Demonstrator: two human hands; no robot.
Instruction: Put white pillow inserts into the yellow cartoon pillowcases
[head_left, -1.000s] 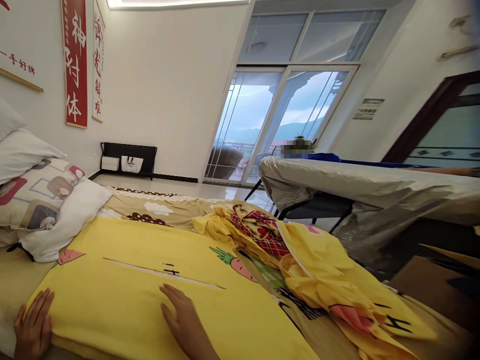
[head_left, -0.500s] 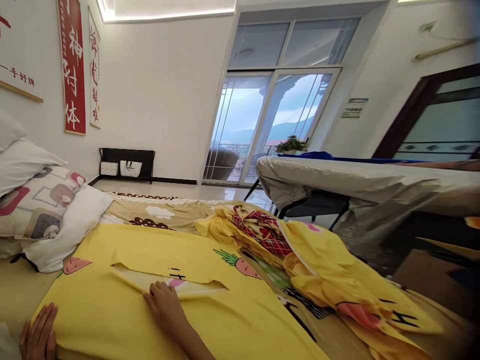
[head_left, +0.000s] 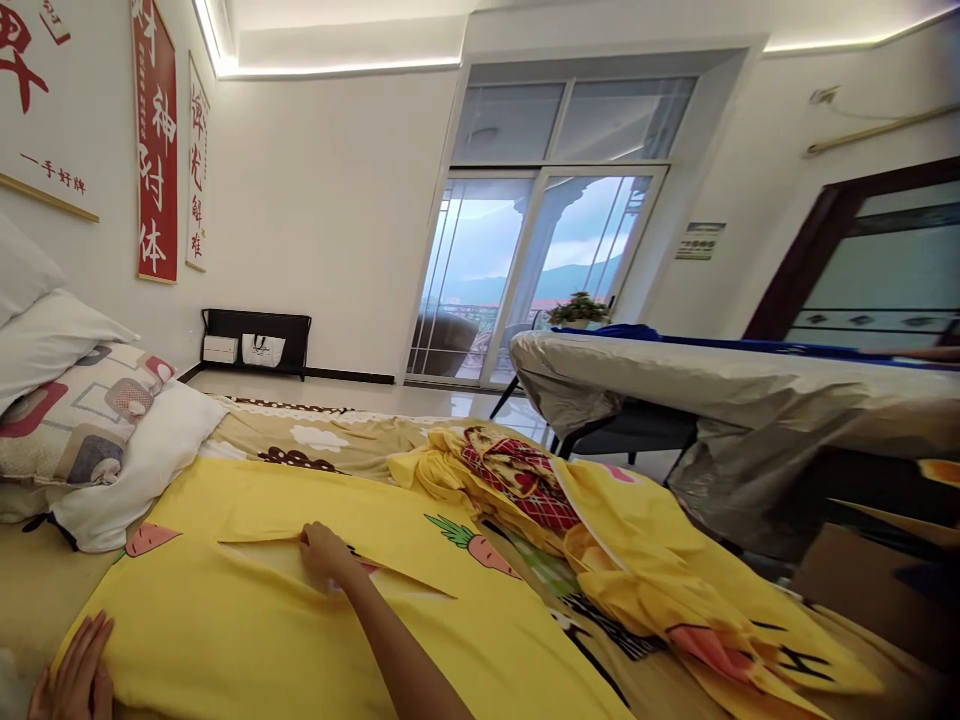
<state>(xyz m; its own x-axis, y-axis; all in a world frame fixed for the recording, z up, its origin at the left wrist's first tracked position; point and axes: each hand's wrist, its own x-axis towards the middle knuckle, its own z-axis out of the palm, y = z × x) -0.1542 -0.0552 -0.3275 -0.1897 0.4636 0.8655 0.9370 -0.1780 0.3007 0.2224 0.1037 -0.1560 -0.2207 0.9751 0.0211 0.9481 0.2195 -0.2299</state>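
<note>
A yellow cloth cover [head_left: 247, 640] printed with carrots lies spread out in front of me, with a long slit across its middle. White and pink show inside the slit. My right hand [head_left: 328, 555] reaches over the cover, its fingers closed on the far edge of the slit. Flat on the cover's near left corner rests my left hand [head_left: 79, 672], fingers stretched out. To the right lies a second, crumpled yellow cloth [head_left: 675, 540], with a red checked cloth [head_left: 525, 490] bunched against it.
Pillows, one patterned [head_left: 90, 410], are piled at the left. A table [head_left: 750, 380] under a pale plastic sheet stands at the right, with blue cloth [head_left: 787, 347] on it and a person's arm at its far right. A low black rack [head_left: 296, 345] stands by the wall.
My right hand has moved from the slit's near edge to its far edge, away from me. The slit's gap looks narrower on the left. My left hand stays in place; the view has tilted up slightly.
</note>
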